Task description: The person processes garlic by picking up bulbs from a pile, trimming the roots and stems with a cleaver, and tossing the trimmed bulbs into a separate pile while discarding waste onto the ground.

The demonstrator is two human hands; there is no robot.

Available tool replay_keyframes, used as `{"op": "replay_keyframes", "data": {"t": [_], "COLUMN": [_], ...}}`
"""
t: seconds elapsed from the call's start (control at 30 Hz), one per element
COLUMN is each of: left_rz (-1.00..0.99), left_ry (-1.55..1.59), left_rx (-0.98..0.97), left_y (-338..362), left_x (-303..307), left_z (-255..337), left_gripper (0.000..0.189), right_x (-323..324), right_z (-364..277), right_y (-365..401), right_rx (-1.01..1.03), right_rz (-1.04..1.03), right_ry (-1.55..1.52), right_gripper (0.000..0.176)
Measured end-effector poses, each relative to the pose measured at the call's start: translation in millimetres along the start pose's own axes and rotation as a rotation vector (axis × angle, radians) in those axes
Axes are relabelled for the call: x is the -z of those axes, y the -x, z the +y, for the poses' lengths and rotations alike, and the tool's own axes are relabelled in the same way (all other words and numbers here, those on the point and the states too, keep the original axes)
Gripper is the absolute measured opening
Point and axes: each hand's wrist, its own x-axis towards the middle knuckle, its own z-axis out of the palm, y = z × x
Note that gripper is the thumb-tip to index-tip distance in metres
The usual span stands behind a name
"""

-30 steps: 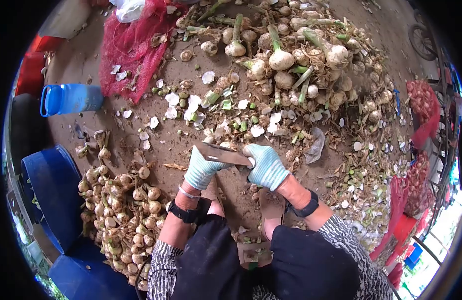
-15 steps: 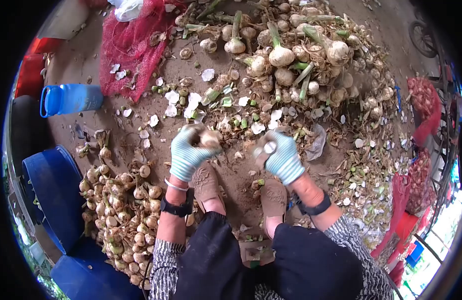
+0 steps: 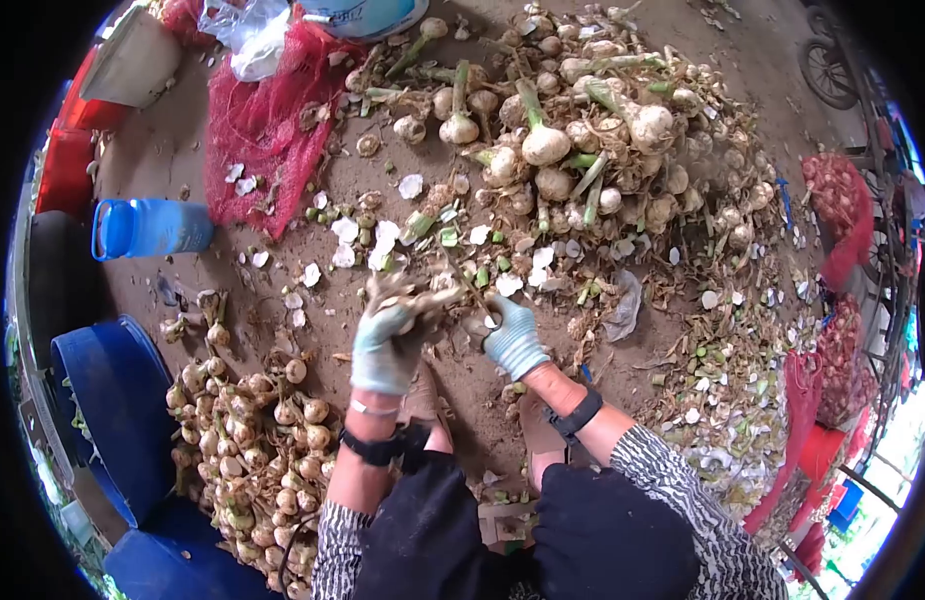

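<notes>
My left hand (image 3: 382, 350), in a striped work glove, is closed around a garlic bulb (image 3: 414, 302) whose stalk points right. The fingers cover much of the bulb. Close beside it, my right hand (image 3: 514, 338) grips a knife (image 3: 470, 281); the thin dark blade reaches up and left, across the end of the stalk. A pale round handle end shows at the thumb side. Both hands are above the dirt floor, in front of my shoes (image 3: 544, 425).
A heap of garlic with stalks (image 3: 582, 150) lies ahead to the right. Trimmed bulbs (image 3: 252, 450) are piled at left beside a blue tub (image 3: 112, 410). A blue jug (image 3: 157, 228) and a red mesh bag (image 3: 267, 130) lie beyond. Peel scraps (image 3: 382, 235) litter the floor.
My right hand has moved left, bringing the knife up to the garlic stalk. My left hand has turned, fingers now pointing up. The view has tilted slightly upward.
</notes>
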Motion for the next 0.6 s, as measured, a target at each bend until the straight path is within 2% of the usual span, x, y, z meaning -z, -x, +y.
{"op": "replay_keyframes", "data": {"t": [0.03, 0.07, 0.1, 0.13, 0.17, 0.2, 0.23, 0.27, 0.3, 0.33, 0.37, 0.43, 0.47, 0.5, 0.53, 0.6], "left_rz": [0.02, 0.1, 0.202, 0.35, 0.387, 0.475, 0.589, 0.795, 0.884, 0.986, 1.012, 0.851, 0.658, 0.389, 0.218, 0.011], "left_ry": [-0.175, -0.308, -0.492, -0.732, -0.832, -0.951, -1.551, -2.174, -2.362, -2.542, -2.523, -2.007, -1.724, -1.898, -1.408, -1.624], "left_rx": [0.012, -0.065, -0.123, -0.192, -0.285, -0.177, -0.2, 0.019, -0.054, -0.131, -0.159, -0.498, -0.467, -0.459, -0.465, -0.526], "left_y": [6, 25, 43, 68, 91, 127, 162, 197, 230, 249, 247, 233, 203, 175, 139, 83], "left_x": [14, 3, 16, 25, 73, 111, 158, 152, 162, 170, 175, 184, 129, 111, 91, 8], "left_z": [15, 36, 61, 83, 104, 134, 161, 181, 200, 212, 208, 197, 170, 151, 120, 75], "left_gripper": [0.04, 0.047, 0.051, 0.053, 0.051, 0.05, 0.047, 0.045, 0.046, 0.047, 0.047, 0.05, 0.053, 0.057, 0.061, 0.076], "right_x": [3, 10, 27, 55, 73, 79, 94, 105, 109, 112, 111, 105, 104, 105, 105, 100], "right_z": [15, 29, 19, -31, -45, -48, -67, -82, -96, -106, -103, -101, -103, -108, -111, -113], "right_y": [-6, -8, -16, -20, -36, -61, -80, -103, -120, -141, -155, -171, -165, -155, -144, -103], "right_rx": [0.034, 0.062, 0.086, -0.031, 0.267, 0.351, 0.492, 0.645, 0.606, 0.422, 0.361, 0.315, 0.329, 0.243, 0.158, -0.095], "right_rz": [0.035, 0.063, 0.08, 0.021, 0.204, 0.261, 0.344, 0.463, 0.505, 0.392, 0.335, 0.261, 0.25, 0.183, 0.114, -0.081], "right_ry": [0.022, 0.046, 0.092, -0.114, 0.267, 0.037, 0.181, 0.472, 0.623, 0.737, 0.779, 0.867, 0.918, 0.817, 0.716, 0.122], "right_gripper": [0.02, 0.021, 0.022, 0.023, 0.023, 0.027, 0.026, 0.027, 0.025, 0.021, 0.02, 0.019, 0.02, 0.024, 0.028, 0.042]}}
